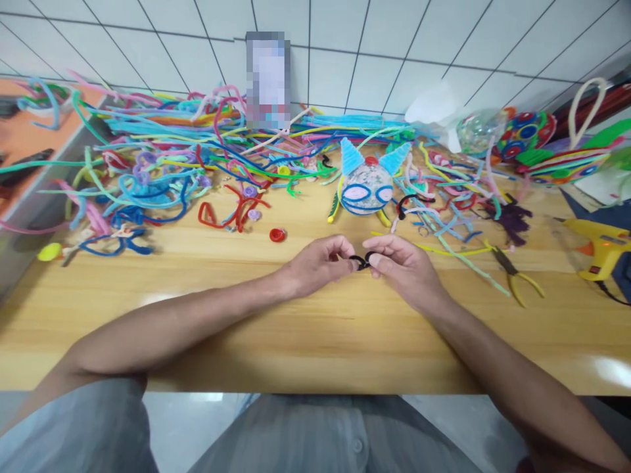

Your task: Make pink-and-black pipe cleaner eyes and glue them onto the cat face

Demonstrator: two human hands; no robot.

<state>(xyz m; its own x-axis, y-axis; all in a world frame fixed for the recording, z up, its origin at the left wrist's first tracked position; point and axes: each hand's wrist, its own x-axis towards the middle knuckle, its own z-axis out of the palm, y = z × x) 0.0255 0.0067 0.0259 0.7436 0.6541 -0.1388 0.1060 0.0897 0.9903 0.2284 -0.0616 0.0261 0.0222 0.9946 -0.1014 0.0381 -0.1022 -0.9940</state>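
One curled black pipe cleaner [363, 265] was pinched by the left hand [316, 267] and right hand [410, 270] near frame centre.

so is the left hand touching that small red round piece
Apart: the head view plainly shows bare tabletop between the left hand and the small red round piece.

Pinching a curled black fuzzy pipe cleaner [362, 264] between the fingertips of the bare left hand [318, 265] and the bare right hand [408, 268]. Facing, beyond the fingers, a round glittery figure [367, 179] with 2 pointed light-blue ears [351, 159]. Having, left of the fingers, a round red plastic cap [277, 234]; right of them, yellow-handled pliers [511, 269] and, farther right, a yellow plastic glue gun [602, 244].
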